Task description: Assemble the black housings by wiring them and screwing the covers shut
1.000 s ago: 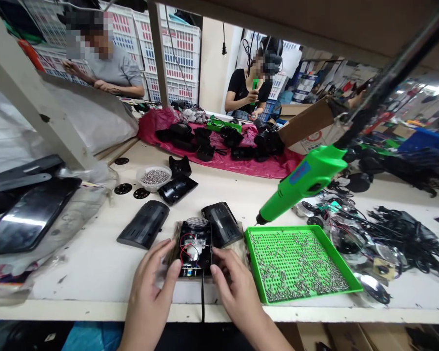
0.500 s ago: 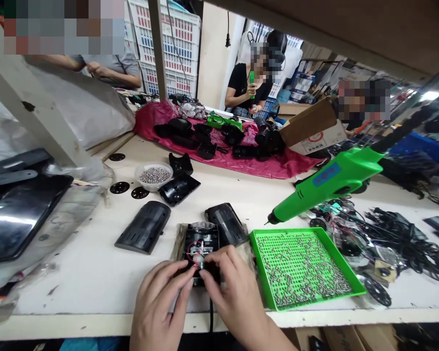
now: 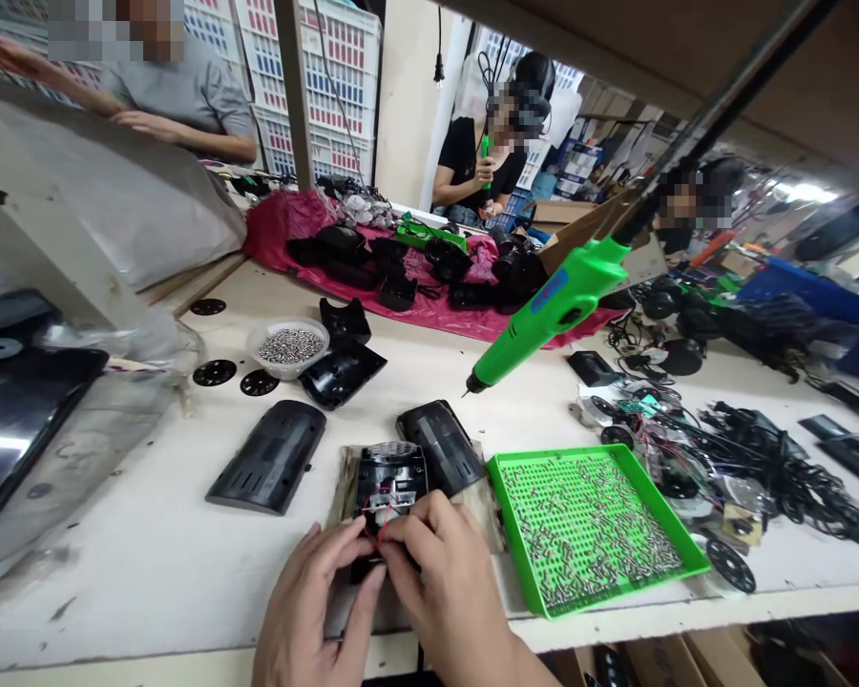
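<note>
An open black housing [image 3: 390, 468] with a round mesh end and thin red wires inside lies on a worn pad near the table's front edge. My left hand [image 3: 322, 592] is at its lower left, fingertips pinched at the red wires. From the right, my right hand [image 3: 448, 572] meets it with thumb and forefinger closed on the same wires. The fingers cover the housing's lower part. Curved black covers lie on both sides, one to the left [image 3: 268, 456] and one behind on the right [image 3: 442, 444].
A green tray of screws [image 3: 594, 525] sits at right; a green electric screwdriver [image 3: 548, 310] hangs above. Behind are a bowl of small metal parts [image 3: 290, 348] and black parts on a pink sheet [image 3: 279, 229]. Wires pile up at far right. People sit across the table.
Both hands have drawn slightly lower, with fingertips closer together on the wires. The hanging screwdriver has swung left and stands steeper. The view has shifted a little.
</note>
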{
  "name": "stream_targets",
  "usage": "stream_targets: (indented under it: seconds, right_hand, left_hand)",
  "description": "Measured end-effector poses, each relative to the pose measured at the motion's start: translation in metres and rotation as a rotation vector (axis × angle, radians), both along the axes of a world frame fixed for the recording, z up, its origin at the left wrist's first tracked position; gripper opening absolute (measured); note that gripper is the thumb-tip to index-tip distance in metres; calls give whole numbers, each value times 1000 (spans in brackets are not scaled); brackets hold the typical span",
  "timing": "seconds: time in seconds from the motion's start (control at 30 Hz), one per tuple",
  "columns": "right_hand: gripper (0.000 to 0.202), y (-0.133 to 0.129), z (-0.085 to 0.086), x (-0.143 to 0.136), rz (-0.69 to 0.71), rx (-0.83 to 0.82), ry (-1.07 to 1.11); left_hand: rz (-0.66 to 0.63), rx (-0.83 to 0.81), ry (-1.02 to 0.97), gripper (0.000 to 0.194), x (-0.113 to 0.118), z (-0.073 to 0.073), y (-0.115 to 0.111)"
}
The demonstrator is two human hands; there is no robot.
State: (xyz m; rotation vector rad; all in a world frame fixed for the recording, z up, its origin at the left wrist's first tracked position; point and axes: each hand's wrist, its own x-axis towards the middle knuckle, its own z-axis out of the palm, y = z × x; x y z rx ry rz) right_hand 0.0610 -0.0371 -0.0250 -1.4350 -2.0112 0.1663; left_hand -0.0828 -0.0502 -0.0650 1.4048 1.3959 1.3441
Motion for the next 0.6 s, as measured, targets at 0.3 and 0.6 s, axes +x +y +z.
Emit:
stream_targets:
  seconds: [0.3, 0.6]
  right_hand:
    - [5, -4, 8, 5, 10, 23, 136]
    - [7, -7, 5, 16, 158, 82, 22]
  left_hand:
    - [13, 172, 134, 40, 6, 1, 4]
    - [-41, 253, 323, 51, -4, -4, 7]
